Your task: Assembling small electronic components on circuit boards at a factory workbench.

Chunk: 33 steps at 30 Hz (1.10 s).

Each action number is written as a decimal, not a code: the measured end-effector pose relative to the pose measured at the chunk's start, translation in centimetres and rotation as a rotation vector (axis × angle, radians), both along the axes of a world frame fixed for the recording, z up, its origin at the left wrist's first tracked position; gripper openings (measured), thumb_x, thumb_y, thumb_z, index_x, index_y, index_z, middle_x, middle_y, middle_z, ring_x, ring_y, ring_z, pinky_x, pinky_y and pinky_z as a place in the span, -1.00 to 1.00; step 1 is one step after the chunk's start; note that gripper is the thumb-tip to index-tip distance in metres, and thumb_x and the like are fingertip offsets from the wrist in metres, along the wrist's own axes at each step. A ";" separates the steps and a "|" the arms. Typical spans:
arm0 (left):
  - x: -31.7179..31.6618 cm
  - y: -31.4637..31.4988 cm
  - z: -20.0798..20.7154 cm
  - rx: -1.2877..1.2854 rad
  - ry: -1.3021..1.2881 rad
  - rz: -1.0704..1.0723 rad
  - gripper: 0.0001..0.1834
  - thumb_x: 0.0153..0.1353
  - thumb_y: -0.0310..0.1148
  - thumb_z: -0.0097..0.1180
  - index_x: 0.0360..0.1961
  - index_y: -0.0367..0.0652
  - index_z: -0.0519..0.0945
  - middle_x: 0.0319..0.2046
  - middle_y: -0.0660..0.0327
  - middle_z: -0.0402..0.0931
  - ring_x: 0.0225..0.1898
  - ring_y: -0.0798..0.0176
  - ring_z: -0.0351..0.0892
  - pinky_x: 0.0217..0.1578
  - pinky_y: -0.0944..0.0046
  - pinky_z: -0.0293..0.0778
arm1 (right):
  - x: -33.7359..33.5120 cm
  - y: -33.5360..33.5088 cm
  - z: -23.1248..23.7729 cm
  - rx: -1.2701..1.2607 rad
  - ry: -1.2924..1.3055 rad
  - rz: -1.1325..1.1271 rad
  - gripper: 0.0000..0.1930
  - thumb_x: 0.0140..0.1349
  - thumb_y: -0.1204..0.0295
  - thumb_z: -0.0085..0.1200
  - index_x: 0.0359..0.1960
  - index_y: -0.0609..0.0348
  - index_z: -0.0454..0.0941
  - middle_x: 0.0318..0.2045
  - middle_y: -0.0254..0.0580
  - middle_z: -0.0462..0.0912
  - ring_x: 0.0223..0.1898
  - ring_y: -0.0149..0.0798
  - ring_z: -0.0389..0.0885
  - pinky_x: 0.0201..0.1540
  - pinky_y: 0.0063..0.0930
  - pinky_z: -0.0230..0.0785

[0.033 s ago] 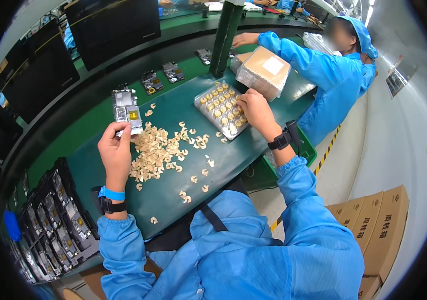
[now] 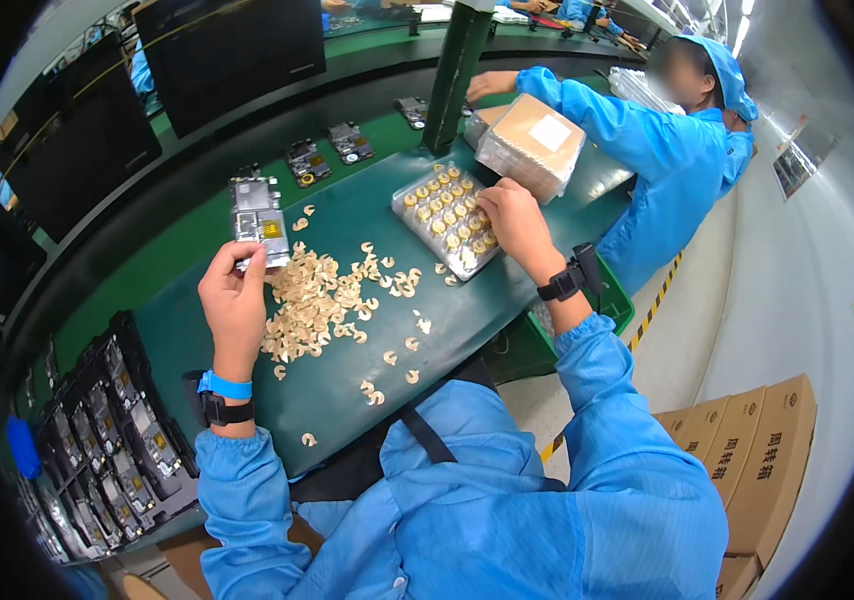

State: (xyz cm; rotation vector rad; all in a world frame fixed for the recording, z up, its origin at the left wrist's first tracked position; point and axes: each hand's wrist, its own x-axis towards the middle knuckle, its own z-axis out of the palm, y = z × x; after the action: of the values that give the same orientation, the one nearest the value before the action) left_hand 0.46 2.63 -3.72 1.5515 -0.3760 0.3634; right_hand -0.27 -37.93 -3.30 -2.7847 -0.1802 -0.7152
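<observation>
My left hand (image 2: 235, 290) is closed around the lower end of a metal-covered circuit board (image 2: 259, 215), holding it tilted above the green bench. At the tray's right edge, my right hand (image 2: 519, 222) has thumb and fingertips pinched together over the cups; what lies between them is too small to make out. The clear plastic tray (image 2: 465, 272) carries rows of small round gold-coloured parts (image 2: 448, 218). Between my hands, a loose heap of small beige C-shaped pieces (image 2: 309, 305) lies on the bench, with stray ones scattered toward me.
Several circuit boards (image 2: 307, 162) line the green strip beyond the bench. A plastic-wrapped cardboard box (image 2: 532, 145) stands behind the tray, beside a green post (image 2: 452, 85). A black rack of boards (image 2: 112, 440) sits at left. At right, a co-worker in blue (image 2: 662, 150) reaches across.
</observation>
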 end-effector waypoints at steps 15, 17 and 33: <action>-2.1 -2.8 0.7 0.060 -0.097 -0.166 -0.85 0.35 -0.59 0.22 -0.09 -0.42 0.66 -0.15 0.14 0.57 -0.16 0.38 0.59 -0.20 0.43 0.50 | -1.6 19.1 1.0 1.079 0.088 0.603 -0.90 0.33 0.49 0.27 -0.20 0.26 0.65 -0.20 -0.31 0.64 -0.28 -0.54 0.53 -0.25 -0.64 0.34; -2.0 -2.6 0.7 -0.028 -0.076 -0.173 -0.85 0.35 -0.59 0.22 -0.10 -0.42 0.67 -0.16 0.15 0.58 -0.18 0.39 0.59 -0.22 0.45 0.48 | -1.9 20.2 0.7 1.143 0.091 0.571 -0.90 0.28 0.50 0.31 -0.24 0.24 0.68 -0.21 -0.34 0.60 -0.32 -0.55 0.43 -0.28 -0.64 0.27; -1.9 -2.3 0.8 0.169 -0.174 -0.067 -0.89 0.33 -0.52 0.23 -0.23 -0.38 0.70 -0.37 0.19 0.60 -0.38 0.39 0.51 -0.39 0.37 0.38 | -2.6 18.9 3.0 0.630 0.147 0.562 -0.89 0.25 0.51 0.24 -0.27 0.32 0.68 -0.42 -0.19 0.67 -0.44 -0.35 0.58 -0.36 -0.47 0.40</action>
State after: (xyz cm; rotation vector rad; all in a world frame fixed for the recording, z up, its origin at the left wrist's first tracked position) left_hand -1.43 0.33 -2.96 1.6726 -0.6060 0.4250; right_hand -2.91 -19.07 -0.29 -2.0292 -0.5682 -0.3393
